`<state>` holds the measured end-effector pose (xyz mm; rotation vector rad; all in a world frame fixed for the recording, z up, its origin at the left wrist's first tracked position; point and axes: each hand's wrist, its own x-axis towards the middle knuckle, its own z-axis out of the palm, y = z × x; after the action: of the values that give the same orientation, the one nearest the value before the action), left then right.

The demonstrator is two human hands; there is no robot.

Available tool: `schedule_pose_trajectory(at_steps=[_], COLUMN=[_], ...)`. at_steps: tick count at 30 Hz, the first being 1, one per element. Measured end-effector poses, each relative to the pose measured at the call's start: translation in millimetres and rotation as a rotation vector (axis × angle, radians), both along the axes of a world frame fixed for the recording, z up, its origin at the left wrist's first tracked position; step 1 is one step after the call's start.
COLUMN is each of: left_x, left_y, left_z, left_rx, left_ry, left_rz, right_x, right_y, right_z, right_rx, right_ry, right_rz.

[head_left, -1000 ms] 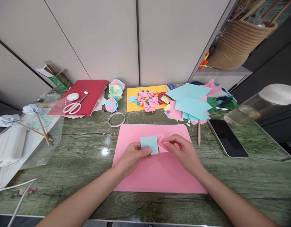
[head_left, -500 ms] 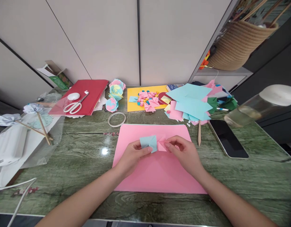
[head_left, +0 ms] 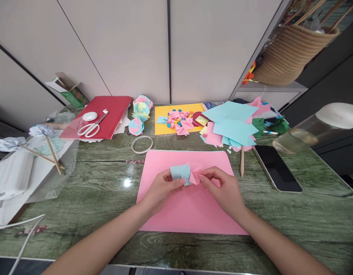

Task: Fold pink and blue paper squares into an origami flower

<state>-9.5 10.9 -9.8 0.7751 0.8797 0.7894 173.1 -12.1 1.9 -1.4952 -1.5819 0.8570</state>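
My left hand (head_left: 163, 188) pinches a folded light blue paper piece (head_left: 180, 172) between thumb and fingers. Against its right side sits a folded pink paper piece (head_left: 195, 177), pinched at its right end by my right hand (head_left: 222, 185). The two papers touch or overlap; whether one is tucked into the other I cannot tell. Both hands are above a stack of pink paper sheets (head_left: 190, 214) on the green table.
Beyond the pink sheets lie a tape roll (head_left: 142, 152), paper flowers (head_left: 141, 110) and a yellow sheet (head_left: 162, 130) with beads and folded papers. White scissors (head_left: 89, 130) rest on red paper (head_left: 115, 105) at left. On the right are blue sheets (head_left: 233, 128), a phone (head_left: 276, 168) and a bottle (head_left: 302, 137).
The pink piece has turned and tilted in my right fingers, and its left part now lies closer against the blue piece. My left hand has hardly moved.
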Motion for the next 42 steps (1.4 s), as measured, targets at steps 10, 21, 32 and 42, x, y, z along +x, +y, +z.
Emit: schedule_pose_trajectory(at_steps=[10,21,32,42], left_x=[0.7,1.8,3.5,3.3], left_y=[-0.5,-1.7,-1.9,-2.3], left_z=[-2.5,-0.2,3.3,1.8], left_rx=[-0.010,-0.026,0.028,0.034], left_ry=[-0.021,-0.066,-0.036,-0.058], left_rz=[-0.008,-0.012,0.000,-0.011], right_x=[-3.6,-6.3,-9.5,-10.0], right_y=[-3.4,-4.6,-6.4,-7.7], right_z=[0.2,-5.6,-9.0,-9.8], right_rx=[-0.019,-0.019,-0.011,0.011], right_ry=[0.036,0.112,0.139,0.135], right_rz=[-0.005,-0.044,-0.054,-0.068])
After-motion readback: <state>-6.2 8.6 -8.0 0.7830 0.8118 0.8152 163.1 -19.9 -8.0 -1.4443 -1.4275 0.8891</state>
